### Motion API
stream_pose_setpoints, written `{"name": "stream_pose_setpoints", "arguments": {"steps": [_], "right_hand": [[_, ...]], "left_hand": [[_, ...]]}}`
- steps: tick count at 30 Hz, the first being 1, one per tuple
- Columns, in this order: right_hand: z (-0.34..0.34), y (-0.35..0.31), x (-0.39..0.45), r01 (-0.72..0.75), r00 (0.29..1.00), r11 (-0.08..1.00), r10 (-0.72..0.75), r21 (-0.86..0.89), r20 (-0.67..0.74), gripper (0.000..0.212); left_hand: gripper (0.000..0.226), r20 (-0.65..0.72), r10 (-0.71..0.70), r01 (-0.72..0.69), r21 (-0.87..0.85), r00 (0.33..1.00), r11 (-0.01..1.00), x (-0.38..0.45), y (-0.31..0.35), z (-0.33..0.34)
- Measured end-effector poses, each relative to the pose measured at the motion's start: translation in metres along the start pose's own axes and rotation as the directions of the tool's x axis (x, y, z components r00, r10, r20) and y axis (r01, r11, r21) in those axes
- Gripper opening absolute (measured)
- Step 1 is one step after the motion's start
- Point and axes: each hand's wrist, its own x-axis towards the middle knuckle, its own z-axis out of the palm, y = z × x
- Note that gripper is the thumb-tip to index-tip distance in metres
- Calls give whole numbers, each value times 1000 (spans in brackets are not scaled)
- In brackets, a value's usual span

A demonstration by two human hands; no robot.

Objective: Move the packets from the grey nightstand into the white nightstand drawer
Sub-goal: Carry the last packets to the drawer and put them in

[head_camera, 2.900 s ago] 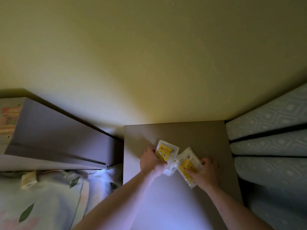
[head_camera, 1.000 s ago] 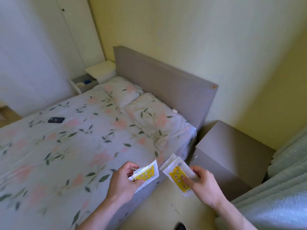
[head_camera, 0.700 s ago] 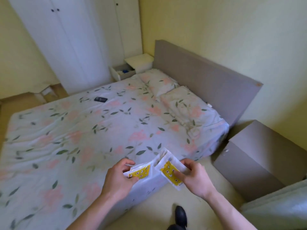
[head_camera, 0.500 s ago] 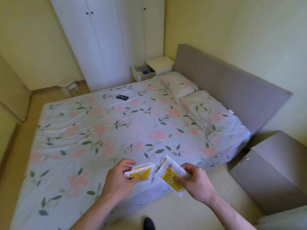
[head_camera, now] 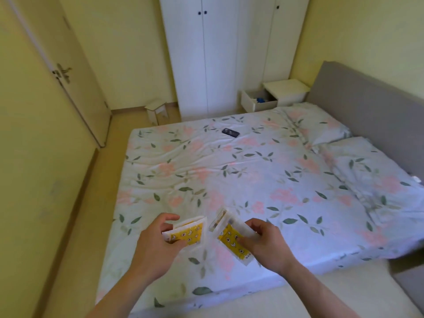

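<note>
Two sets of packets are held in the lower middle of the frame, above the near edge of the bed. The left packets, white with a yellow printed face, are pinched between the thumb and curled fingers of the left hand; the grip is clenched on them. The right packets, seemingly more than one stacked together, are grasped in the same way by the right hand. The two bundles are just beside each other but are not seen to touch. The white nightstand is seen in the upper right of the frame, beyond the far side of the bed, beside the grey headboard; its drawer is pulled open, and a small blue item is visible inside. The grey nightstand is only partly seen at the lower right corner. As a judgement, the pick-up is done and the carry is under way: the bed must yet be rounded and the packets laid in the open drawer. Whether further packets are left on the grey nightstand cannot be told, since its top is out of view.
</note>
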Motion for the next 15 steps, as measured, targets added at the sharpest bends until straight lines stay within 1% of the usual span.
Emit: {"name": "stream_pose_setpoints", "arguments": {"steps": [3, 5, 8, 12, 15], "right_hand": [[60, -42, 30, 25, 998, 1000, -25, -1, 50, 6], [98, -72, 47, 57, 994, 998, -54, -37, 93, 6], [146, -115, 69, 129, 983, 987, -113, -99, 146, 6], [203, -166, 89, 173, 979, 974, -154, -143, 136, 7], [248, -193, 95, 159, 985, 980, -148, -123, 93, 7]], "left_hand": [[50, -40, -32, 31, -24, 999, 999, 26, -30, -66], [50, -75, -68, 65, -49, 995, 997, 38, -51, -109], [50, -129, -86, 75, -87, 988, 993, 56, -82, -163], [49, -122, -78, 64, -116, 989, 991, 85, -115, -225], [49, -71, -52, 44, -121, 996, 992, 109, -138, -268]]}}
